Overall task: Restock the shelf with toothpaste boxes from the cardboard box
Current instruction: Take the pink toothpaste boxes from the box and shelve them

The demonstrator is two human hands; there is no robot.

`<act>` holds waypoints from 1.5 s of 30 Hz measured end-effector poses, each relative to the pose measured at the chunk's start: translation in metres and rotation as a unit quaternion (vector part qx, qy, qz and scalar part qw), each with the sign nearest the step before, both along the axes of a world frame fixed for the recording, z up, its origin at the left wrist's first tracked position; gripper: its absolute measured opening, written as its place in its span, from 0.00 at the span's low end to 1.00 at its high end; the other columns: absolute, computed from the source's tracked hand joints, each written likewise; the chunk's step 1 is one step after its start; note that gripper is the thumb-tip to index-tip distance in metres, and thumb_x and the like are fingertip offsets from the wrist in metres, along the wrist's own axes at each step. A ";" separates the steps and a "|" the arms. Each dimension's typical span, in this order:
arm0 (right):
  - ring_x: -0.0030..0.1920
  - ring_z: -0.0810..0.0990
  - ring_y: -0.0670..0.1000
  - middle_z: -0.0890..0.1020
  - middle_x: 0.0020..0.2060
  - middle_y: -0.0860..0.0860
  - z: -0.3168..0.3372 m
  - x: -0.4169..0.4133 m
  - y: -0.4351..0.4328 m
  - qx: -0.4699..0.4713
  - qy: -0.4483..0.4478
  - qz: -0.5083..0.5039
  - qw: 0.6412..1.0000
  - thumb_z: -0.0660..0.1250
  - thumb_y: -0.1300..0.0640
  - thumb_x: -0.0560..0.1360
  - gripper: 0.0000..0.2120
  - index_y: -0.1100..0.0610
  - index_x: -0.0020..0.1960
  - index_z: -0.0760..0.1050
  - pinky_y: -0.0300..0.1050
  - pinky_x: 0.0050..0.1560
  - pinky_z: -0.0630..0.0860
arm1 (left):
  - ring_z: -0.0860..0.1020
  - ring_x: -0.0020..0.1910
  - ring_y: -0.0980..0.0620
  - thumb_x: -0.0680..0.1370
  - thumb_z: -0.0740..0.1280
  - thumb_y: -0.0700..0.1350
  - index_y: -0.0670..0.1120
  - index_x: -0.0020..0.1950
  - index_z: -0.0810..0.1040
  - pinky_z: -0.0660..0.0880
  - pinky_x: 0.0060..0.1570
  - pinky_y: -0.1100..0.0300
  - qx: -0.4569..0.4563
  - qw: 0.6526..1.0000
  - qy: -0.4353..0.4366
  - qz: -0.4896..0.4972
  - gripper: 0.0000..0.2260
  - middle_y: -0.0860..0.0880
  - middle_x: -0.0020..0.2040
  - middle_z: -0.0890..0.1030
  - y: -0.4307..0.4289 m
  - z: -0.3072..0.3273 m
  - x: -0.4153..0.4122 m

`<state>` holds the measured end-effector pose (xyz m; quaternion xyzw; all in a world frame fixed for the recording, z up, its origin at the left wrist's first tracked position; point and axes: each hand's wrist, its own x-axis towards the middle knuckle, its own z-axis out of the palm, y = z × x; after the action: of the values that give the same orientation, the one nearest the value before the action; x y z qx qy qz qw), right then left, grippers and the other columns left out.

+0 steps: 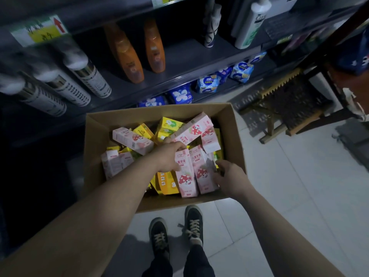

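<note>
Judged early in restock. On floor (279,176): cardboard box (93,136), packed with pink and yellow toothpaste boxes (131,139). Curled over top of two upright pink boxes (201,176): left hand (169,156). Clasping their right side: right hand (229,174). On shelf (183,56), only bottles (154,48) visible, no toothpaste. Remaining: lift, place, repeat for nearly entire stock.

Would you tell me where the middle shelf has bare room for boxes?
Widest bare patch: between the orange bottles and the patterned white bottle. A narrower gap separates the spray cans from the orange bottles. The cardboard box is crowded.
</note>
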<state>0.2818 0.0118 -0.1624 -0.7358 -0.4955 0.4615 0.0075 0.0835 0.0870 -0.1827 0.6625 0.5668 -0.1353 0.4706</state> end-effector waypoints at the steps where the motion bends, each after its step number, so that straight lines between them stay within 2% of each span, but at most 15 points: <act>1: 0.45 0.76 0.48 0.80 0.55 0.50 0.000 -0.001 0.000 -0.001 0.001 -0.001 1.000 0.57 0.43 0.80 0.19 0.54 0.62 0.74 0.32 0.31 0.71 | 0.68 0.66 0.49 0.72 0.74 0.40 0.54 0.69 0.67 0.77 0.56 0.57 0.004 1.000 -0.014 0.011 0.29 0.50 0.71 0.61 0.000 0.003 0.000; 3: 0.45 0.79 0.49 0.81 0.53 0.50 -0.003 -0.003 -0.001 -0.007 -0.004 -0.003 1.000 0.56 0.41 0.80 0.20 0.54 0.60 0.74 0.38 0.35 0.78 | 0.70 0.63 0.52 0.72 0.74 0.39 0.52 0.64 0.69 0.76 0.50 0.61 -0.012 0.997 -0.050 0.049 0.25 0.50 0.69 0.67 0.000 0.006 -0.004; 7: 0.48 0.81 0.53 0.82 0.51 0.53 -0.012 -0.010 -0.004 -0.036 -0.041 0.006 0.998 0.59 0.44 0.79 0.18 0.55 0.61 0.74 0.53 0.47 0.82 | 0.74 0.56 0.52 0.69 0.77 0.44 0.53 0.59 0.73 0.76 0.51 0.56 -0.037 0.990 -0.073 0.119 0.21 0.51 0.59 0.75 -0.001 0.012 -0.027; 12: 0.47 0.81 0.53 0.81 0.50 0.54 -0.017 -0.015 -0.005 -0.081 -0.071 -0.002 0.994 0.69 0.47 0.74 0.19 0.58 0.59 0.75 0.51 0.48 0.81 | 0.78 0.55 0.50 0.68 0.78 0.45 0.51 0.57 0.75 0.77 0.53 0.54 -0.018 0.966 -0.127 0.225 0.21 0.51 0.54 0.78 -0.013 0.015 -0.060; 16: 0.46 0.81 0.52 0.82 0.48 0.53 -0.004 -0.022 -0.003 -0.078 -0.082 -0.005 0.994 0.70 0.46 0.73 0.18 0.58 0.56 0.77 0.49 0.46 0.81 | 0.78 0.55 0.50 0.68 0.78 0.46 0.48 0.57 0.75 0.77 0.56 0.50 0.028 0.940 -0.148 0.306 0.21 0.50 0.55 0.79 -0.028 0.023 -0.083; 19: 0.43 0.81 0.53 0.81 0.45 0.53 0.017 -0.032 -0.001 -0.057 -0.076 -0.008 0.995 0.69 0.46 0.74 0.16 0.58 0.52 0.77 0.48 0.42 0.79 | 0.80 0.52 0.51 0.70 0.76 0.42 0.48 0.57 0.76 0.80 0.51 0.51 0.044 0.909 -0.182 0.372 0.18 0.50 0.54 0.81 -0.039 0.042 -0.099; 22: 0.37 0.76 0.48 0.78 0.43 0.51 0.048 -0.046 0.002 -0.009 -0.055 -0.006 0.998 0.68 0.49 0.75 0.12 0.57 0.49 0.73 0.40 0.31 0.68 | 0.82 0.49 0.50 0.71 0.76 0.41 0.51 0.52 0.77 0.80 0.48 0.50 0.078 0.882 -0.196 0.421 0.13 0.49 0.51 0.83 -0.049 0.068 -0.119; 25: 0.37 0.75 0.47 0.77 0.40 0.48 0.087 -0.064 0.006 0.057 -0.012 0.002 0.998 0.69 0.52 0.75 0.09 0.55 0.49 0.72 0.39 0.30 0.67 | 0.82 0.47 0.52 0.71 0.75 0.42 0.51 0.51 0.78 0.79 0.45 0.53 0.120 0.853 -0.209 0.463 0.12 0.50 0.49 0.83 -0.057 0.101 -0.139; 28: 0.35 0.77 0.49 0.77 0.35 0.47 0.126 -0.090 0.011 0.107 0.043 0.000 0.993 0.71 0.56 0.73 0.08 0.56 0.46 0.72 0.46 0.33 0.75 | 0.79 0.41 0.58 0.72 0.74 0.41 0.48 0.51 0.77 0.75 0.42 0.62 0.183 0.824 -0.222 0.489 0.10 0.54 0.44 0.81 -0.066 0.141 -0.156; 30: 0.39 0.80 0.53 0.79 0.38 0.50 0.151 -0.107 0.015 0.128 0.077 0.003 0.989 0.72 0.55 0.72 0.10 0.58 0.49 0.74 0.54 0.40 0.80 | 0.78 0.41 0.58 0.73 0.74 0.44 0.49 0.51 0.78 0.73 0.43 0.62 0.212 0.807 -0.221 0.505 0.09 0.55 0.44 0.81 -0.075 0.165 -0.171; 32: 0.42 0.82 0.56 0.80 0.41 0.51 0.175 -0.123 0.018 0.136 0.111 0.014 0.984 0.72 0.56 0.73 0.12 0.57 0.51 0.72 0.59 0.43 0.81 | 0.79 0.44 0.55 0.73 0.74 0.48 0.52 0.49 0.78 0.73 0.45 0.59 0.237 0.784 -0.219 0.530 0.08 0.54 0.45 0.83 -0.087 0.186 -0.188; 37: 0.39 0.83 0.54 0.80 0.41 0.51 0.231 -0.160 0.019 0.185 0.167 0.092 0.964 0.71 0.55 0.74 0.11 0.55 0.51 0.71 0.58 0.42 0.81 | 0.81 0.49 0.55 0.74 0.72 0.51 0.51 0.53 0.79 0.77 0.51 0.53 0.293 0.736 -0.191 0.580 0.10 0.53 0.49 0.84 -0.137 0.243 -0.219; 40: 0.37 0.83 0.56 0.79 0.42 0.52 0.263 -0.183 0.013 0.195 0.200 0.160 0.947 0.71 0.56 0.74 0.12 0.57 0.53 0.71 0.58 0.40 0.81 | 0.80 0.40 0.61 0.76 0.70 0.48 0.52 0.44 0.79 0.77 0.43 0.57 0.341 0.707 -0.153 0.601 0.02 0.57 0.39 0.83 -0.178 0.275 -0.225; 42: 0.39 0.83 0.56 0.80 0.44 0.52 0.281 -0.197 0.006 0.203 0.226 0.203 0.931 0.72 0.55 0.73 0.12 0.56 0.52 0.72 0.57 0.40 0.81 | 0.78 0.39 0.57 0.76 0.70 0.47 0.52 0.42 0.77 0.74 0.40 0.58 0.374 0.658 -0.146 0.637 0.04 0.55 0.38 0.81 -0.210 0.290 -0.225; 45: 0.39 0.83 0.54 0.81 0.44 0.51 0.305 -0.219 -0.013 0.213 0.263 0.265 0.903 0.72 0.57 0.72 0.10 0.55 0.49 0.72 0.52 0.36 0.81 | 0.79 0.51 0.48 0.74 0.72 0.50 0.51 0.57 0.75 0.75 0.49 0.51 0.389 0.569 -0.165 0.705 0.14 0.50 0.53 0.80 -0.265 0.311 -0.220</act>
<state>0.0627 -0.0015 0.1421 -0.4098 -0.7387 0.5069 0.1714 -0.1364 -0.1779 0.1280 0.1831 0.7646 0.5849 0.1991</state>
